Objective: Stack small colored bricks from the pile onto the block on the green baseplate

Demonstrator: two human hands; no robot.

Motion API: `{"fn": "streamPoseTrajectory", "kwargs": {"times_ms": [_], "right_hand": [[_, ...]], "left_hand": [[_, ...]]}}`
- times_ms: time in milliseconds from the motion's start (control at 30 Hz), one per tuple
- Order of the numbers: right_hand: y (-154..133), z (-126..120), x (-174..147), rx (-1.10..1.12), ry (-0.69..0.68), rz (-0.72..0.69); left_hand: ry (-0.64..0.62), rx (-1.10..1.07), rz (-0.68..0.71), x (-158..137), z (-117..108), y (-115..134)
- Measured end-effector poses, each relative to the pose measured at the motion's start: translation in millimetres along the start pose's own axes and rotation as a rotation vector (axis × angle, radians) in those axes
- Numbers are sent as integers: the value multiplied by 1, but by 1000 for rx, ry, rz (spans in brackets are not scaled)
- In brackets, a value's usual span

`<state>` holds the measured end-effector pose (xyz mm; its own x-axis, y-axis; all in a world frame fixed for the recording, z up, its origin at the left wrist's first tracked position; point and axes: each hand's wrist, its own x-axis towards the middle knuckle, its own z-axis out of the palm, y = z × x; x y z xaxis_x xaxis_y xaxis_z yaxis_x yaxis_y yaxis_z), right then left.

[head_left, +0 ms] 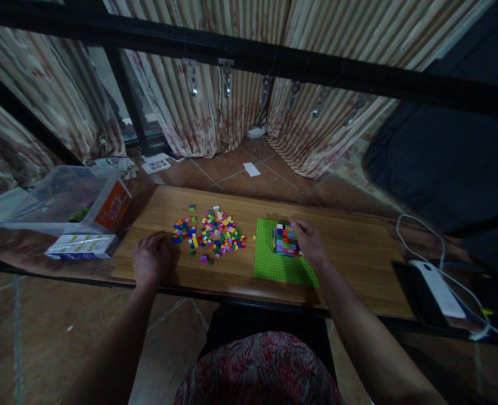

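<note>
My left hand (151,260) rests on the wooden board, left of a heap of small loose toy bricks (220,232). Its fingers are curled in, and I see nothing in them. My right hand (310,242) is at the right edge of a multicoloured brick build (285,241), its thumb and fingers pinched at the far right corner. What the pinch holds, if anything, is too small to make out. The build is on a green studded baseplate (270,269), and my right hand and forearm cover part of that plate.
The wooden board (354,264) lies low before my knees. On the left are a clear plastic bin (59,197) with an orange label and a white box (82,246). A white device (438,289) with a looped cable is at the right end. A dark metal bar (249,53) crosses ahead.
</note>
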<state>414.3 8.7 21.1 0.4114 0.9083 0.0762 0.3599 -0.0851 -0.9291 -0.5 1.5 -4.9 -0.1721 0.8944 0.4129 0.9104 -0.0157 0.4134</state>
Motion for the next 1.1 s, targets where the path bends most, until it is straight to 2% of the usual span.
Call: {"fn": "streamPoseTrajectory", "kwargs": {"times_ms": [167,533,733,900,1100], "right_hand": [[3,2,-3,-95,-24,4],[-1,5,4,16,-19,85],[-3,7,0,-2,-8,48],[1,1,-1,-11,-54,25],[4,-2,4,-10,-101,80]], "left_hand": [[-3,11,-3,0,0,1],[-21,7,3,0,-1,0],[-14,13,23,0,-3,0],[0,4,29,0,-2,0],[-15,-3,8,0,-1,-1]]}}
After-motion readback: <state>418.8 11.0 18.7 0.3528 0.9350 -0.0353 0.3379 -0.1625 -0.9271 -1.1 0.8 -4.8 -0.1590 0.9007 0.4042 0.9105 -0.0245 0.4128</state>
